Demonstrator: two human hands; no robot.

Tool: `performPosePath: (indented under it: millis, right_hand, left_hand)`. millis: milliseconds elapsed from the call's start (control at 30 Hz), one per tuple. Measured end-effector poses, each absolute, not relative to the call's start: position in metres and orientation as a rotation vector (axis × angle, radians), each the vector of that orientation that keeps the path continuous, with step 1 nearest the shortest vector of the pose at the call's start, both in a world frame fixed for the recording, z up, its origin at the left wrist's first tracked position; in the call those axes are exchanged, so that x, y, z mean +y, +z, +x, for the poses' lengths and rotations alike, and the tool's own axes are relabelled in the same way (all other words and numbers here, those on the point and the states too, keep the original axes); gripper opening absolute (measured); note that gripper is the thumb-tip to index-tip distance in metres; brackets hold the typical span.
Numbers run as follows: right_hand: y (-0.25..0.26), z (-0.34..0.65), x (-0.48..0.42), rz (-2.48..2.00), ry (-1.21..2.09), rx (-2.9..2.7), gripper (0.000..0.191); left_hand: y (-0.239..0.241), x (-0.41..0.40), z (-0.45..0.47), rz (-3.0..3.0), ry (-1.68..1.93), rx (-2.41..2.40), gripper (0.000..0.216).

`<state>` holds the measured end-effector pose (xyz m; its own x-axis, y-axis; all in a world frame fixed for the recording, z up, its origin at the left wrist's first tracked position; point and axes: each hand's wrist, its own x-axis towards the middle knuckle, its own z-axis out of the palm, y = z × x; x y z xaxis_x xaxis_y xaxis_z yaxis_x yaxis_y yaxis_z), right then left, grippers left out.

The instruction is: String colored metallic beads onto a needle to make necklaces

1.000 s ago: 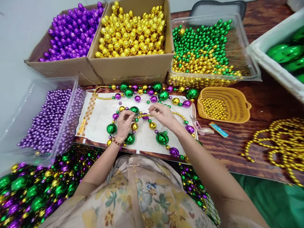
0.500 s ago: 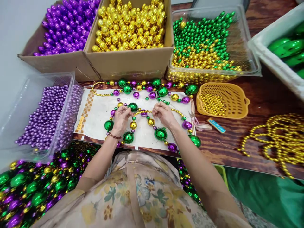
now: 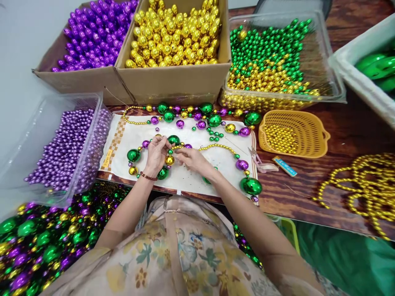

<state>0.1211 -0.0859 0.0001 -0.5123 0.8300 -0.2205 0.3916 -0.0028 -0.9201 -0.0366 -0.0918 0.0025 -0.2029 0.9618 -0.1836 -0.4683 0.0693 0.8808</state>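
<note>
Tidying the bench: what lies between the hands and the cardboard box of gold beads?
Head view: a row of green, purple and gold beads lies on the white cloth there, with loose small green beads nearer the right hand.

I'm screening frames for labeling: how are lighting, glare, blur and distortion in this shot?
Head view: evenly lit, soft shadows only; the bead strand, left hand and right hand pinching it look sharp; white highlights glint on the gold balls and the clear tub wall; the wide lens leans the cardboard box outward.

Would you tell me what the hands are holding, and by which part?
The left hand and right hand pinch the bead strand at its upper middle.
</note>
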Motion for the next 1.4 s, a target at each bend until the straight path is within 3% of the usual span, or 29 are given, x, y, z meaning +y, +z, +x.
performPosePath:
  millis: [133,367,567,667,767,933,1133,1400]
  right_hand:
    - [-0.015,0.11,-0.093,-1.139,1.668,-1.475,0.021]
    - [0.007,0.148,-0.097,-1.007,1.335,-1.641,0.022]
    - [0.009,0.145,-0.088,-0.815,1.674,-1.323,0.033]
    - [0.002,0.14,-0.077,-0.844,1.703,-1.285,0.041]
    - [0.009,0.143,-0.066,-0.866,1.681,-1.405,0.037]
    - [0.041,0.139,-0.048,-0.843,1.224,-1.915,0.016]
    - [0.055,0.128,-0.042,-1.099,0.709,-2.216,0.013]
    - [0.03,0.297,-0.113,-1.973,0.473,-1.996,0.02]
  left_hand:
    - [0.005,-0.096,-0.032,0.647,1.47,1.072,0.037]
    - [0.004,-0.098,-0.032,0.608,1.483,1.016,0.038]
    - [0.005,-0.1,-0.022,0.609,1.374,1.023,0.037]
    - [0.006,-0.1,-0.022,0.672,1.303,1.013,0.038]
    - [0.008,-0.099,-0.029,0.735,1.261,1.008,0.039]
    - [0.01,-0.1,-0.034,0.795,1.209,0.925,0.04]
    - [0.009,-0.102,-0.025,0.818,1.365,1.02,0.039]
    - [0.004,-0.098,-0.024,0.742,1.44,1.202,0.039]
